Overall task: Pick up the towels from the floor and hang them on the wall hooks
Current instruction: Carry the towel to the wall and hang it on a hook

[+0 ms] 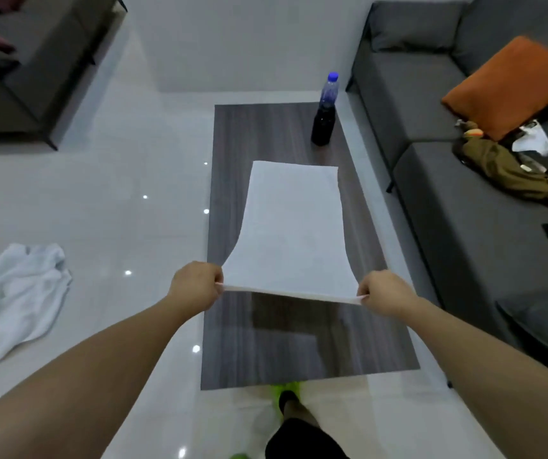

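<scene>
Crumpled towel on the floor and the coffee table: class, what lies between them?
In the head view, only bare glossy floor separates the crumpled towel from the coffee table; nothing rests there.

Home living room: grey sofas [431, 154], orange cushion [511, 84], wood-grain coffee table [232, 342], glossy tiled floor [117, 193].

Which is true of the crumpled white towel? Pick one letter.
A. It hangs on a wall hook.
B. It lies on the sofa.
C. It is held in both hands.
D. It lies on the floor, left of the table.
D: the crumpled towel lies on the glossy floor, left of the wooden table, with neither hand touching it.
</scene>
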`<state>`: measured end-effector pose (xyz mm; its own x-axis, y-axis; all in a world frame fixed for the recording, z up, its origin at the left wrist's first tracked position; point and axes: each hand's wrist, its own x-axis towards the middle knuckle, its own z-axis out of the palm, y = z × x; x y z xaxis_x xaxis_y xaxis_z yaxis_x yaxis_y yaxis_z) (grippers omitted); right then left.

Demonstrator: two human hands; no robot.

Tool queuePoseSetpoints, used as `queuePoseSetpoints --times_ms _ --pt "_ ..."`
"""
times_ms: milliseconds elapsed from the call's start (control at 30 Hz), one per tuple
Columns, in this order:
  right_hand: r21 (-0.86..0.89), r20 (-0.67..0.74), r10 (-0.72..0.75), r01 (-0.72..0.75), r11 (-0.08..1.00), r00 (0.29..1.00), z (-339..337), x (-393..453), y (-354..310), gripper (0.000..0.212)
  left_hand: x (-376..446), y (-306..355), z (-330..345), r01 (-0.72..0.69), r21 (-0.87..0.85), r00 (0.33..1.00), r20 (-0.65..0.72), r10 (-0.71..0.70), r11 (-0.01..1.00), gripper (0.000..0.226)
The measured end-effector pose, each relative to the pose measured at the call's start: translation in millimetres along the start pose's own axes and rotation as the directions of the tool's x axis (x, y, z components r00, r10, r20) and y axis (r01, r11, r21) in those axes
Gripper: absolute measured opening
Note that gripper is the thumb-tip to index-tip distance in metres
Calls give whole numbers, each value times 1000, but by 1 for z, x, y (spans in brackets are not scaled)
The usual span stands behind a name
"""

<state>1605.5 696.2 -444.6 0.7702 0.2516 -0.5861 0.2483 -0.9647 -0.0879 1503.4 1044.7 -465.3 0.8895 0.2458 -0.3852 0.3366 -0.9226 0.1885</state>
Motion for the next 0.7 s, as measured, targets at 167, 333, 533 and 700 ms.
queuePoseSetpoints --times_ms 167,333,533,700 --pt "7 318 -35 35 999 947 69 -22 -1 12 -37 -23 62 -75 77 876 481 29 994 19" --pt "44 315 -38 25 999 948 79 -10 7 13 -19 -23 66 -86 52 857 512 47 995 22" --pt "127 114 76 -90 988 991 36 52 22 14 67 4 24 -41 20 975 219 36 999 17" --pt "198 -74 140 -123 972 987 -32 136 35 15 173 39 -23 -2 15 999 37 2 1000 9"
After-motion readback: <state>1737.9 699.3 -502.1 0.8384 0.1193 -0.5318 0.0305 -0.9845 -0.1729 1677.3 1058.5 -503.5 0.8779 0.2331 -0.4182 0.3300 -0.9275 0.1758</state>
